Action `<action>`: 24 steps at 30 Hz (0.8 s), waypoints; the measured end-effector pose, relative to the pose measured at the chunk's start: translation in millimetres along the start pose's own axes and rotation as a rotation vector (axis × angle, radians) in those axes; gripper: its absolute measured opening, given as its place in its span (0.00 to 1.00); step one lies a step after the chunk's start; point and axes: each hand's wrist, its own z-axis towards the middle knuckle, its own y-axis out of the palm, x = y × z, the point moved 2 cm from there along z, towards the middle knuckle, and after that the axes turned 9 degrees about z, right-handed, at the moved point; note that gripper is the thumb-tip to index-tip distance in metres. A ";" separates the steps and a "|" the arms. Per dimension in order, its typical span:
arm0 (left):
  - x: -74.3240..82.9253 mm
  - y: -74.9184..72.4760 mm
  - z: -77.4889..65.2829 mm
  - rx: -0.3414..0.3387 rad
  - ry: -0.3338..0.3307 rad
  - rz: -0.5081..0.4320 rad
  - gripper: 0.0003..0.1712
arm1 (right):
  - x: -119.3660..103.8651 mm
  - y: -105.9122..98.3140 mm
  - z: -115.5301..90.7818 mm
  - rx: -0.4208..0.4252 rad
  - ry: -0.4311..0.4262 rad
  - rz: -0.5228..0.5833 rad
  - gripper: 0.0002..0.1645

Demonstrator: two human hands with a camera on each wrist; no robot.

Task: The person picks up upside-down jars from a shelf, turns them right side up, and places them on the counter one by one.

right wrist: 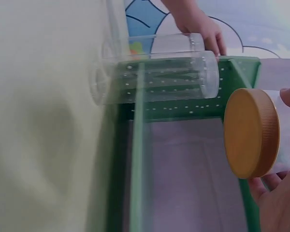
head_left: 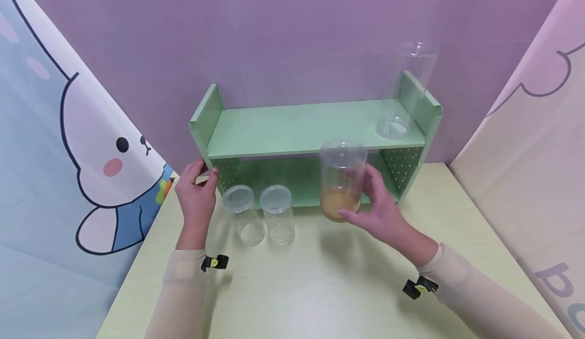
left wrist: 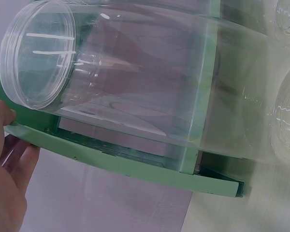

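Observation:
My right hand point(head_left: 381, 209) grips a clear plastic jar point(head_left: 343, 174), held in the air in front of the green shelf point(head_left: 292, 130). The jar's orange screw lid point(right wrist: 249, 133) faces down, and its clear end is up. My left hand point(head_left: 196, 191) pinches the edge of the shelf's left side panel point(left wrist: 101, 154), thumb on one side and fingers on the other. Just right of that hand, two clear jars, a left one point(head_left: 247, 217) and a right one point(head_left: 279, 214), stand side by side on the table. A taller clear container point(head_left: 407, 95) stands on the upper board's right end.
The shelf has an upper board point(head_left: 297, 128), a lower board point(head_left: 283, 176) and perforated inner sides. It stands at the back of a pale table point(head_left: 292, 288). Purple cloth point(head_left: 292, 34) hangs behind, and printed cloths hang on the left point(head_left: 41, 186) and right point(head_left: 539, 176).

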 end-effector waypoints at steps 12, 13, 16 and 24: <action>0.4 -1.0 -0.4 -0.002 -0.006 0.016 0.21 | 16.6 5.7 -21.5 -0.017 0.030 0.002 0.71; 0.9 -1.1 -0.6 0.000 -0.001 0.017 0.21 | 17.2 5.9 -22.9 -0.017 0.036 0.002 0.71; 2.2 -1.3 -1.4 0.004 0.016 0.019 0.21 | 18.5 6.9 -26.8 -0.013 0.054 -0.001 0.70; 2.6 -2.5 -1.1 -0.002 0.025 0.014 0.22 | 20.4 7.9 -30.4 -0.004 0.069 -0.003 0.66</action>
